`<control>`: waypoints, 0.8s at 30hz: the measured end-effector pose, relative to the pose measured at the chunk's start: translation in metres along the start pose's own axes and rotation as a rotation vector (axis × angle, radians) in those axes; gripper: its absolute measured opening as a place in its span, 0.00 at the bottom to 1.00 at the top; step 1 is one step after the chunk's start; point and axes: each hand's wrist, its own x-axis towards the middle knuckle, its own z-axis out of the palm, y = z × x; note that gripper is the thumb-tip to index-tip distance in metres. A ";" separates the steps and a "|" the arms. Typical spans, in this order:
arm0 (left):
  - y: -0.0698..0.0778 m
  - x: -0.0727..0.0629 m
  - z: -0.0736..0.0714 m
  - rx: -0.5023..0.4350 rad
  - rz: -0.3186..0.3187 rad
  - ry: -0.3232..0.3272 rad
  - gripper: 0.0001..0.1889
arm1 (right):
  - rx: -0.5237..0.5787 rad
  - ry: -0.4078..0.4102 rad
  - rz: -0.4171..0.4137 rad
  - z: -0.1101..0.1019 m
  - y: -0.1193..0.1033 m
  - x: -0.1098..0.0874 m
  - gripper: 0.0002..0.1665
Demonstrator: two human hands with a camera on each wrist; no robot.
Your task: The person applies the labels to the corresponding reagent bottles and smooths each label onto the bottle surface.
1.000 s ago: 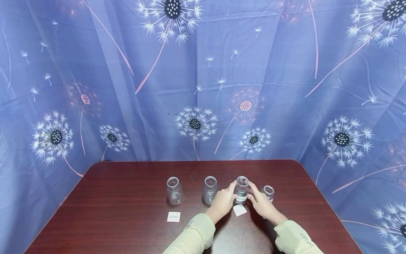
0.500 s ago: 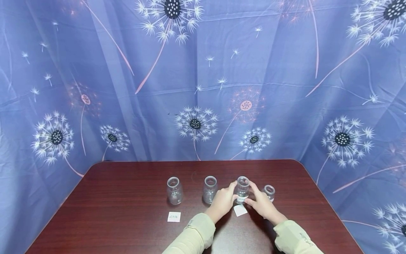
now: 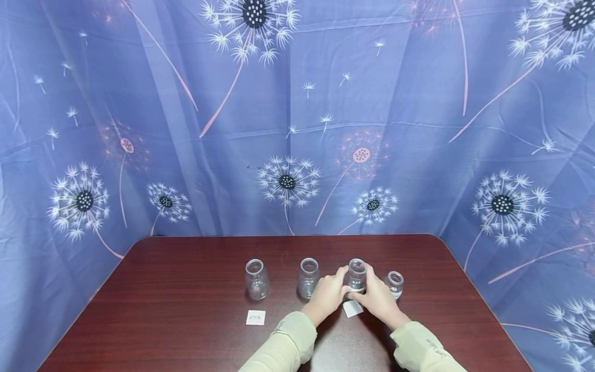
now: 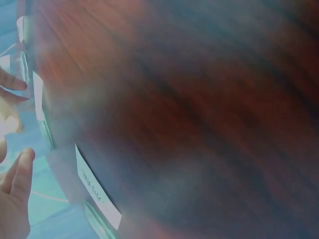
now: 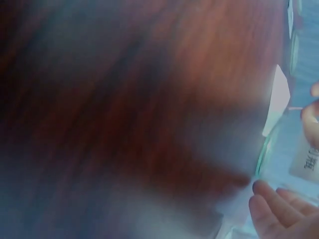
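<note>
In the head view a clear glass jar [image 3: 357,278] stands upright between both hands. A white printed label [image 5: 305,162] lies on its front, plain in the right wrist view. From the left side, my left hand [image 3: 327,293] holds the jar, forefinger by the shoulder and thumb at the front. My right hand [image 3: 378,298] wraps the right side, its thumb at the front over the label's level. Just below the jar lies a white paper card [image 3: 353,309]. How firmly the fingers press on the glass cannot be seen.
Two similar jars stand to the left: a near one [image 3: 308,276], partly behind the left hand, and a far one [image 3: 257,281]. A smaller labelled jar [image 3: 395,281] is right of the right hand. A printed card [image 3: 255,317] lies on the brown table [image 3: 162,310]; a blue curtain [image 3: 223,196] hangs behind.
My right hand has shifted left and its thumb has moved across the jar's front, covering more of the label. The left hand and the jar stay almost where they were.
</note>
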 end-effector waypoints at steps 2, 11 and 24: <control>0.001 0.000 -0.001 0.002 0.001 0.000 0.25 | -0.015 0.019 0.010 0.002 -0.002 0.000 0.49; 0.001 0.000 -0.002 -0.008 0.005 -0.001 0.25 | -0.032 0.058 0.005 0.005 -0.005 0.000 0.50; 0.003 0.005 -0.016 -0.235 -0.049 0.022 0.31 | 0.124 -0.037 0.011 -0.027 -0.007 -0.005 0.52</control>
